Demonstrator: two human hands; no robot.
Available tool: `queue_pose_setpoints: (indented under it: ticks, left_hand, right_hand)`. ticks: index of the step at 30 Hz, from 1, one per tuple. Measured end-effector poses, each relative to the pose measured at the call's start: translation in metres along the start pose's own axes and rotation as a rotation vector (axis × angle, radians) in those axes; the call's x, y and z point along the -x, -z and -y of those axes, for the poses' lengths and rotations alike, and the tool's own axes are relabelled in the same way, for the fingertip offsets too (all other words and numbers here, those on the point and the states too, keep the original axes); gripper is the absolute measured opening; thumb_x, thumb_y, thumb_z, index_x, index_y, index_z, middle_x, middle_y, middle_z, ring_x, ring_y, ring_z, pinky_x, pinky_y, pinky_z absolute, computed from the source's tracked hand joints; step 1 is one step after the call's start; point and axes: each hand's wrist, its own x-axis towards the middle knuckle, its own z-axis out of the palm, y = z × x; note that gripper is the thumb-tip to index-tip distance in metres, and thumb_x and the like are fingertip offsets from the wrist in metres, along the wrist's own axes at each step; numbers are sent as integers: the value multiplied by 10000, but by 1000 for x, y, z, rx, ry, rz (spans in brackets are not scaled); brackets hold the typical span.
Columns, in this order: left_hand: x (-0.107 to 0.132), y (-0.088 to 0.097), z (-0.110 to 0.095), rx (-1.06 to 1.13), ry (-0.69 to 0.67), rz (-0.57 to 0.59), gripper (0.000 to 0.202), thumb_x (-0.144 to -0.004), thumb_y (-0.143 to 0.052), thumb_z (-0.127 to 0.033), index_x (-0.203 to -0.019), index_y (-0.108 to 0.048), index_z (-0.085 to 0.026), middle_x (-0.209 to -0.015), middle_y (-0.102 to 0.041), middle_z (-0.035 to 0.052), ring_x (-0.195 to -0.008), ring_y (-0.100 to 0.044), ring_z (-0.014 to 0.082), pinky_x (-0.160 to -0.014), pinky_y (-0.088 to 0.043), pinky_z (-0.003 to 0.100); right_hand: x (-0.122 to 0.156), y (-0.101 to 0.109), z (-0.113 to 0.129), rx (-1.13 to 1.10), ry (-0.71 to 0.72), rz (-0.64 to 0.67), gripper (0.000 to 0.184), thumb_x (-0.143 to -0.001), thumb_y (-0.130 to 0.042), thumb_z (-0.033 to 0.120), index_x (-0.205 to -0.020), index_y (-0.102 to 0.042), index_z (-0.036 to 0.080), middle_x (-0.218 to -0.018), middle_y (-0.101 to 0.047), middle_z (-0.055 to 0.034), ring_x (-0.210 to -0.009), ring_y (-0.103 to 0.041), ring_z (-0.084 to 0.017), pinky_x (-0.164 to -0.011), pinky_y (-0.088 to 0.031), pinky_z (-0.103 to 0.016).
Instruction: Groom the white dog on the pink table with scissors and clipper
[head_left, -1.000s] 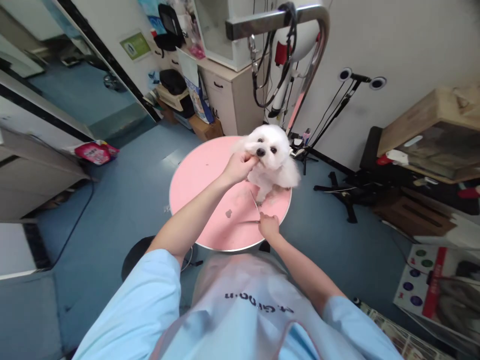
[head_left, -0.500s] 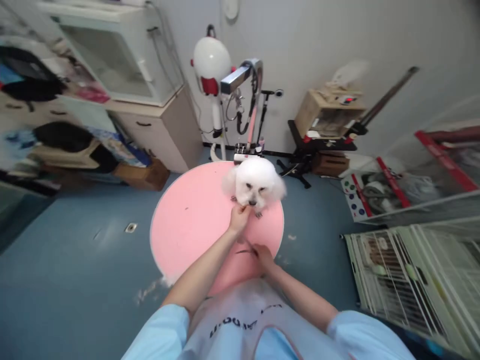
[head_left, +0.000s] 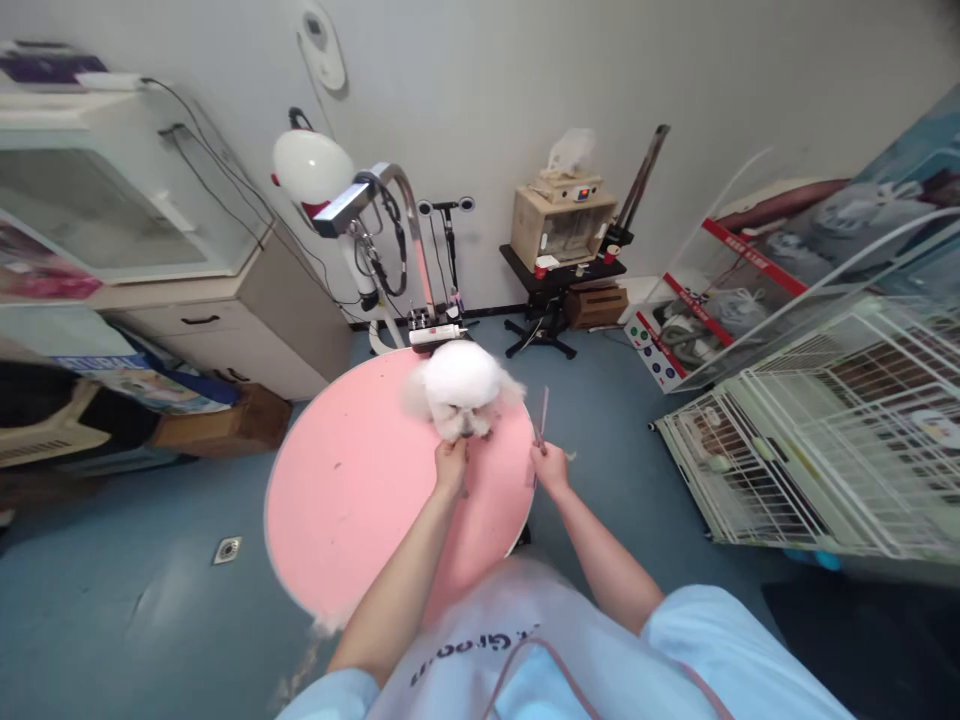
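A fluffy white dog (head_left: 463, 375) is on the round pink grooming table (head_left: 352, 500), near its far edge, its head tipped down. My left hand (head_left: 450, 466) is closed at the dog's chin, fingers against the fur under its muzzle. Off to the right, by the table's rim, my right hand (head_left: 551, 468) grips a pair of scissors (head_left: 544, 408). The blades point up and away from me, apart from the dog. Just behind the dog, a white tube-like item (head_left: 437, 334) lies on a small holder.
A chrome grooming arm (head_left: 409, 195) and a white dryer (head_left: 313, 168) rise behind the table. To the right are wire cages (head_left: 810, 430) and a clear shelf rack with red strips (head_left: 754, 258). A wooden box (head_left: 566, 222) sits on a black stand. Cabinets (head_left: 247, 310) line the left.
My right hand has swung the scissors from low over the table out to the right, blades now raised. The dog's head has dipped. My left hand stays at its chin. The view has turned right.
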Motion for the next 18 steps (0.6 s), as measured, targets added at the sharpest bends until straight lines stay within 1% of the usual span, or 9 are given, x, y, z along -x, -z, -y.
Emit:
queue_pose_setpoints:
  ticks: [2, 4, 6, 8, 9, 11, 15, 16, 18]
  left_hand:
    - [-2, -5, 8, 33, 17, -22, 216, -683, -601, -288, -544, -493, -162, -441, -403, -45, -451, -347, 81, -455, -255, 211]
    - [-3, -13, 14, 68, 37, -42, 175, -662, -602, -257, -556, -505, -157, -446, -411, -45, -454, -355, 80, -456, -258, 212]
    - [-3, -21, 16, 91, 51, -63, 151, -640, -599, -219, -549, -498, -153, -443, -412, -44, -451, -358, 76, -456, -261, 214]
    - [-3, -28, 16, 116, 50, -96, 132, -629, -586, -190, -549, -487, -152, -439, -404, -49, -445, -353, 69, -458, -264, 213]
    - [-4, -32, 16, 133, 45, -116, 129, -628, -580, -180, -552, -479, -153, -441, -400, -52, -443, -352, 66, -460, -266, 212]
    - [-6, -37, 17, 175, 37, -156, 125, -628, -582, -168, -570, -473, -153, -453, -400, -57, -441, -356, 60, -463, -269, 208]
    - [-14, -45, 21, 259, 48, -202, 90, -616, -576, -122, -616, -489, -146, -462, -416, -59, -426, -361, 57, -445, -253, 201]
    - [-16, -47, 22, 278, 53, -207, 86, -610, -562, -104, -619, -488, -146, -458, -415, -59, -421, -358, 57, -441, -250, 200]
    - [-19, -52, 25, 318, 59, -214, 95, -598, -535, -76, -621, -478, -148, -452, -413, -62, -411, -349, 55, -437, -246, 197]
  right_hand:
    - [1, 16, -15, -28, -39, -14, 260, -731, -432, 332, -551, -537, 176, -465, -448, 4, -500, -420, -132, -485, -322, -229]
    - [-7, 23, -10, -63, -16, 2, 263, -743, -433, 344, -613, -571, 162, -508, -489, 0, -533, -449, -133, -507, -351, -225]
    - [-20, 18, 7, -94, 47, 67, 240, -732, -492, 363, -653, -592, 161, -554, -517, 11, -582, -472, -123, -542, -367, -207]
    - [-31, 7, 23, -108, 95, 162, 214, -695, -561, 361, -597, -569, 170, -524, -479, 35, -576, -455, -105, -538, -348, -191]
    - [-33, 2, 26, -110, 102, 206, 220, -679, -579, 350, -553, -540, 174, -490, -439, 46, -550, -432, -97, -521, -330, -188]
    - [-31, 0, 20, -113, 86, 267, 235, -665, -579, 314, -494, -487, 182, -434, -369, 59, -490, -383, -87, -479, -295, -193]
    - [-22, 24, -10, -124, 47, 272, 272, -681, -524, 260, -455, -381, 208, -391, -309, 69, -423, -309, -81, -427, -252, -211]
    - [-26, 31, -11, -131, 62, 258, 281, -701, -507, 265, -465, -366, 211, -401, -308, 70, -432, -303, -78, -432, -253, -211]
    - [-40, 41, 0, -144, 127, 234, 276, -744, -482, 286, -503, -380, 198, -442, -337, 67, -479, -317, -73, -466, -273, -201]
